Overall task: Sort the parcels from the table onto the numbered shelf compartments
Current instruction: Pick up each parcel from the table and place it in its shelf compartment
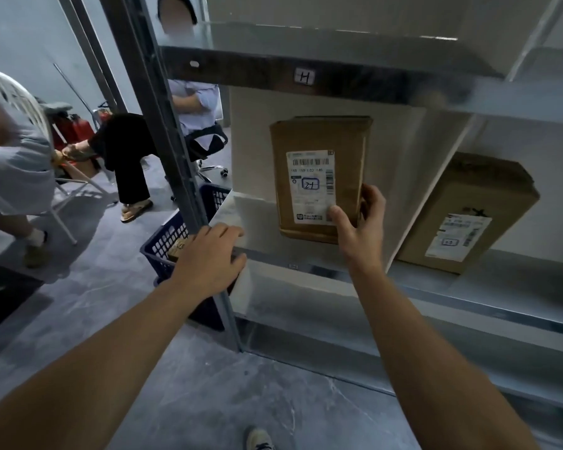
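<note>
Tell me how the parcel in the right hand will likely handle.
The parcel seems stiff: held at one corner, it does not sag. Probably light, since the right hand alone pinches it. Stood on end, it may tip.

Right hand (359, 232): grips the brown parcel (319, 138) at its lower right corner, thumb on the white label (311, 186), fingers (372, 203) round the edge.
Brown parcel: upright in the left compartment of the shelf (403, 92); the handwritten number is possibly 24.
Left hand (208, 258): rests on the shelf's front edge.
Second parcel (468, 216): leaning in the next compartment to the right.
Blue basket (173, 238): on the floor, left of the shelf.
</note>
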Tool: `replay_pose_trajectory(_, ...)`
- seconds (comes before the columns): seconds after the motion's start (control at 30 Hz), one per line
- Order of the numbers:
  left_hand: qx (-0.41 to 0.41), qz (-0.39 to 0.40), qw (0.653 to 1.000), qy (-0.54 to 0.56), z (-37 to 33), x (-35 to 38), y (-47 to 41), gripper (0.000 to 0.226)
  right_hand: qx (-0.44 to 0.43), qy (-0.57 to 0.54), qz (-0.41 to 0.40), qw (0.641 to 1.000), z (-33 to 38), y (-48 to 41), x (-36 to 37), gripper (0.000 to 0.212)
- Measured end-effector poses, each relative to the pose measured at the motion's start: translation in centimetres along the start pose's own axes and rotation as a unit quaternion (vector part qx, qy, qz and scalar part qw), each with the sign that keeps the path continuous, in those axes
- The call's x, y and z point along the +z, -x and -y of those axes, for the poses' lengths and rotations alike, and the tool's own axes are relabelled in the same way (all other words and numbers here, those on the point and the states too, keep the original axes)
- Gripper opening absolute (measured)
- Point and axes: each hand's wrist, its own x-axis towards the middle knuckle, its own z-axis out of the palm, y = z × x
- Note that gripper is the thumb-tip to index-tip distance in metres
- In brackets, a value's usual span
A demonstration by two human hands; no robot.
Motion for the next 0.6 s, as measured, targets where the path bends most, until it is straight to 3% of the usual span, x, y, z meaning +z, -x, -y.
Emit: replay_pose_trajectory(0.6,0.077,0.081,0.994,0.012,7.9,1.7,-5.4,0.043,0.093,-0.004,-0.015,0.996,-4.8,-0.8,9.4,0.07)
